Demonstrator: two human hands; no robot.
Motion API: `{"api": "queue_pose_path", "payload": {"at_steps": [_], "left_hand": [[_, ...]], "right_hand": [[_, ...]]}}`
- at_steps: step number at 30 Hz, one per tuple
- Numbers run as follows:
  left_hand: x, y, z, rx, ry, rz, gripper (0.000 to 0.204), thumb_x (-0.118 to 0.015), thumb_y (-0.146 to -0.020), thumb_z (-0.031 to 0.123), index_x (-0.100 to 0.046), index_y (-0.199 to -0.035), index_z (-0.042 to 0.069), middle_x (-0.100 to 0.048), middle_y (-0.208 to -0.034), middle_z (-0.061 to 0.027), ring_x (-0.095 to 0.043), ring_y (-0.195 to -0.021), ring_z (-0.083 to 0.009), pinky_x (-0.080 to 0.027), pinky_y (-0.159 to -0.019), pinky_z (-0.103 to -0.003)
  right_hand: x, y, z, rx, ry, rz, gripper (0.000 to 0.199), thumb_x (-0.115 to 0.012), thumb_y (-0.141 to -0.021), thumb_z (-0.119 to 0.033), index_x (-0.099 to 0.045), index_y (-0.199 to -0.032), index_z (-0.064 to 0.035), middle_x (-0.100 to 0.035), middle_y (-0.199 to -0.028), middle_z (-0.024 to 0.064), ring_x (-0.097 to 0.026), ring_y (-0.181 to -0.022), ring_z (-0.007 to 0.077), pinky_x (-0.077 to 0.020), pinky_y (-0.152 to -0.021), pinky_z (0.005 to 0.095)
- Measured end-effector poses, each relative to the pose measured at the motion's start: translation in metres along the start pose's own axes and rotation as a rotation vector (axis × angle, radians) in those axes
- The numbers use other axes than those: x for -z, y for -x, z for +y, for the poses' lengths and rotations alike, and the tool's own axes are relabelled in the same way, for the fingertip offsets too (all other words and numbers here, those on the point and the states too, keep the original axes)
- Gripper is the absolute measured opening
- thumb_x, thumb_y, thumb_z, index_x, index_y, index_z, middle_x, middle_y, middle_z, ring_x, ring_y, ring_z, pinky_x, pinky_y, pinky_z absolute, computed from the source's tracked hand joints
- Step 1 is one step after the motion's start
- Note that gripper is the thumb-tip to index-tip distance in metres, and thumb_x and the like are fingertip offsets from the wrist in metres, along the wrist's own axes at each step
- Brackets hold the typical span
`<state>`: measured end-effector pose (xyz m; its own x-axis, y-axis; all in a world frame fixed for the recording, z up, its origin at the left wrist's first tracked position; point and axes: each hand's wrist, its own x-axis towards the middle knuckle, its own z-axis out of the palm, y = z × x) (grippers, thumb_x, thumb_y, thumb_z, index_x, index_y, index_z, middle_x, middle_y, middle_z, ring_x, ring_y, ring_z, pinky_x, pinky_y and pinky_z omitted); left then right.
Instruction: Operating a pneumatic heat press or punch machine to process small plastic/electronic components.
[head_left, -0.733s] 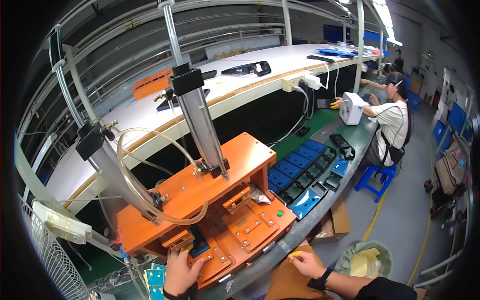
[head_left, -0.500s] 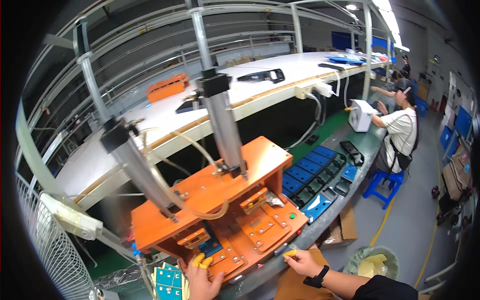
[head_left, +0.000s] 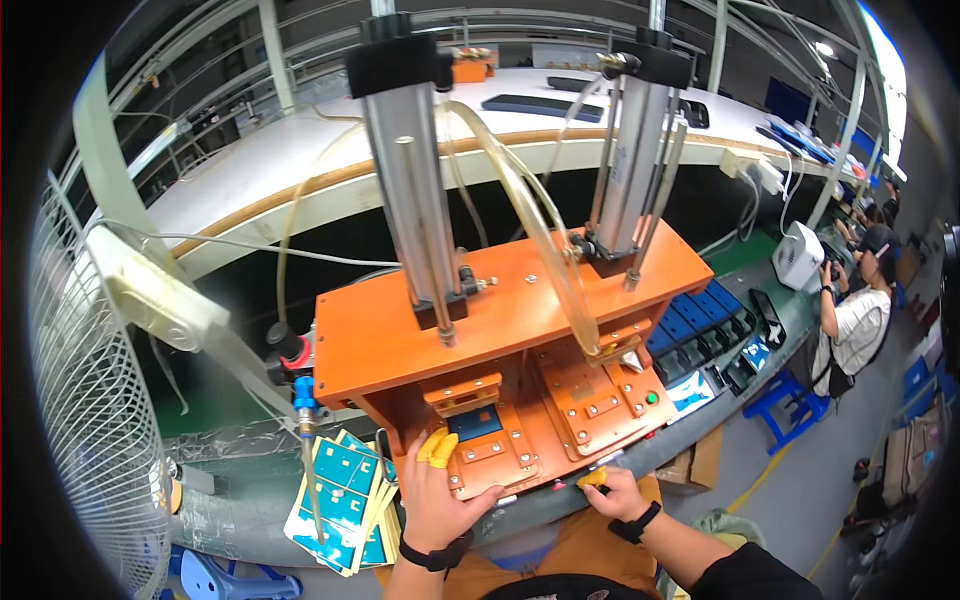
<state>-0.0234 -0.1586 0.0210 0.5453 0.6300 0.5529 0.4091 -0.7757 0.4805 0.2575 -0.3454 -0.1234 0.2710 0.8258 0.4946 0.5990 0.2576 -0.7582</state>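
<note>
An orange pneumatic press (head_left: 480,340) with two upright cylinders stands in front of me on the bench. My left hand (head_left: 445,497), with yellow finger cots, rests at its left front corner, fingers stretched and thumb apart along the front edge. A blue flat piece (head_left: 474,425) lies in the left fixture, just beyond those fingertips. At the front edge, right of the middle, my right hand (head_left: 618,497) has its fingers bent and pressed together. Yellow cots cover its fingertips, and whatever they hold or press is too small to make out.
Left of the press lies a loose stack of blue-green sheets (head_left: 340,490), near a white wire fan guard (head_left: 95,400). Blue and black parts (head_left: 700,320) line the bench to the right. A co-worker (head_left: 855,310) sits farther along. Clear hoses (head_left: 530,220) loop above the press.
The view has swung left and levelled, so the press now sits nearer the middle and more of my forearms shows. Both hands stay at the press's front edge.
</note>
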Motion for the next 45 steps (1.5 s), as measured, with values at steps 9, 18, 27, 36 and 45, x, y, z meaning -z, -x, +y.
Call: {"api": "queue_pose_path", "payload": {"at_steps": [9,18,27,36,45], "left_hand": [[-0.002,0.003,0.004,0.029,-0.006,-0.054,0.091,-0.101,-0.062,0.035,-0.06,-0.137,0.004,-0.06,-0.139,-0.0179,-0.051,-0.134,-0.0447,-0.04,-0.116,-0.054],[-0.003,0.006,-0.001,0.029,0.014,-0.015,0.093,-0.103,-0.062,0.037,-0.059,-0.136,0.004,-0.061,-0.135,-0.0176,-0.053,-0.129,-0.0426,-0.04,-0.115,-0.054],[-0.006,0.01,0.003,0.113,0.078,0.037,0.101,-0.103,-0.06,0.044,-0.056,-0.139,0.002,-0.059,-0.133,-0.0213,-0.053,-0.129,-0.0435,-0.042,-0.113,-0.052],[-0.003,0.011,0.008,0.123,0.013,0.0,0.105,-0.104,-0.059,0.043,-0.055,-0.14,-0.001,-0.057,-0.135,-0.0238,-0.052,-0.129,-0.0443,-0.043,-0.111,-0.051],[-0.004,0.003,0.023,0.058,-0.06,-0.078,0.087,-0.093,-0.073,0.033,-0.055,-0.143,-0.001,-0.057,-0.142,-0.0221,-0.048,-0.136,-0.0449,-0.035,-0.118,-0.057]], "right_hand": [[-0.002,0.005,0.001,-0.042,0.038,0.038,0.004,-0.078,-0.088,-0.009,-0.078,-0.087,-0.0054,-0.067,-0.068,0.0089,-0.065,-0.061,0.0267,-0.051,-0.058,0.0369],[0.0,0.007,0.001,-0.113,0.053,-0.008,0.006,-0.075,-0.087,-0.003,-0.081,-0.09,-0.0034,-0.074,-0.078,0.0143,-0.07,-0.066,0.0283,-0.055,-0.062,0.0362],[-0.003,0.006,0.002,-0.032,0.034,0.064,0.003,-0.078,-0.087,-0.006,-0.079,-0.086,-0.0037,-0.066,-0.067,0.0103,-0.063,-0.058,0.0257,-0.0492,-0.055,0.0365],[-0.006,0.005,0.001,-0.023,0.003,0.087,0.023,-0.081,-0.087,-0.009,-0.066,-0.07,-0.0044,-0.06,-0.063,0.0106,-0.06,-0.056,0.0293,-0.0446,-0.053,0.0403],[0.06,0.003,-0.042,-0.311,-0.118,-0.345,0.02,-0.08,-0.097,-0.023,-0.078,-0.097,-0.0035,-0.069,-0.072,0.0065,-0.063,-0.058,0.0151,-0.0509,-0.055,0.0305]]}}
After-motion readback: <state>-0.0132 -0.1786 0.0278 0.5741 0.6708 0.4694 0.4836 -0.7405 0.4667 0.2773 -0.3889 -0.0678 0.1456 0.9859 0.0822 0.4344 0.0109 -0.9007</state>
